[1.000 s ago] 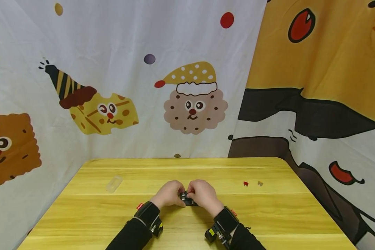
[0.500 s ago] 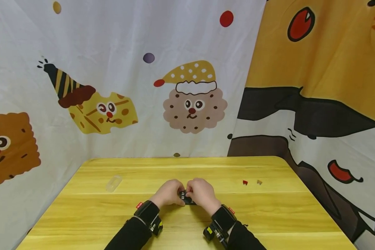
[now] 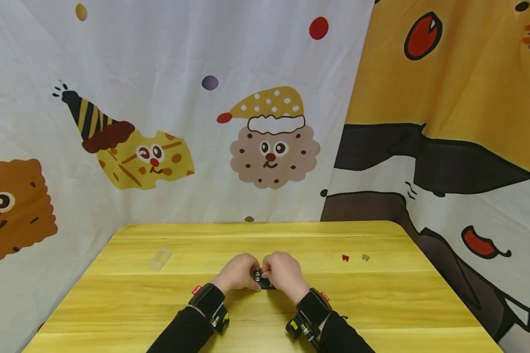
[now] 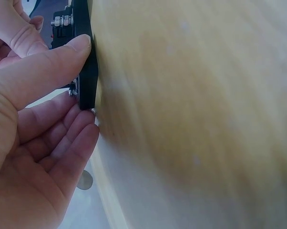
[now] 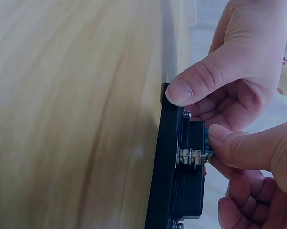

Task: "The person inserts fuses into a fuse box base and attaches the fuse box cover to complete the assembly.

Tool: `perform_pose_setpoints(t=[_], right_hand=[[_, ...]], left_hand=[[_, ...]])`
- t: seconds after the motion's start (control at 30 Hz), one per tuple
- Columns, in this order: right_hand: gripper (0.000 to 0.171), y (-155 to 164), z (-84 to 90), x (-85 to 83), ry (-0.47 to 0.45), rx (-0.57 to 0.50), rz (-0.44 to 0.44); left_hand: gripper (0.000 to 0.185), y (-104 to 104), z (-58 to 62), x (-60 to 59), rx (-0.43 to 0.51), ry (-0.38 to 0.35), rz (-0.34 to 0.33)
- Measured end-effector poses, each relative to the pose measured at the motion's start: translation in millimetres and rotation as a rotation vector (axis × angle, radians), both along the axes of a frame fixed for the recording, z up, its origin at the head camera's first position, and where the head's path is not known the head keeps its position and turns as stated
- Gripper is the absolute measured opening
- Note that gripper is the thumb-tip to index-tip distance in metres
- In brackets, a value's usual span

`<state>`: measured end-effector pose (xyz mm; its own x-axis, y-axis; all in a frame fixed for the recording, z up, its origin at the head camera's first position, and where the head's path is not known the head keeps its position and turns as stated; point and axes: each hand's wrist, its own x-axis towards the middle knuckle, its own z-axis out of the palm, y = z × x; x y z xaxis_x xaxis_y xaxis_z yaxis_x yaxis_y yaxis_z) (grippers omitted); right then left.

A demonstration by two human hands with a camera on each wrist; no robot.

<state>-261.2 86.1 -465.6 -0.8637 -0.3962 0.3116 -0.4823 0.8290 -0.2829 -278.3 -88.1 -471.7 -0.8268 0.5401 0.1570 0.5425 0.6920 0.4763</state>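
Observation:
A black fuse block (image 5: 189,191) with metal studs and nuts lies on the table between both hands. My left hand (image 3: 240,273) grips its left end, the thumb (image 4: 69,57) on the near side and the fingers curled at the far side. In the right wrist view, my right hand (image 3: 285,272) pinches a small blue blade fuse (image 5: 208,143) between thumb and forefinger, right at the top of the block. The fingertips hide most of this fuse.
A clear plastic cover (image 3: 161,259) lies on the wooden table (image 3: 115,304) to the left. On the right lie a red blade fuse (image 3: 345,258) and a tan one (image 3: 365,257). A printed curtain (image 3: 181,59) hangs behind the table.
The right hand has shifted very slightly left, still at the top of the block. The left hand keeps its grip, and the loose fuses and cover stay where they were.

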Motion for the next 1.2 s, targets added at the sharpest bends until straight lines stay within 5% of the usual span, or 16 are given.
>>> perform_pose_setpoints(t=[0.53, 1.2], right_hand=[[0.024, -2.7, 0.0, 1.7, 0.008, 0.034, -0.004], [0.015, 21.0, 12.0, 0.9, -0.12, -0.023, 0.023]], left_hand=[[0.034, 0.0, 1.2, 3.3, -0.004, -0.014, 0.006], [0.036, 1.0, 0.0, 2.7, -0.011, 0.016, 0.029]])
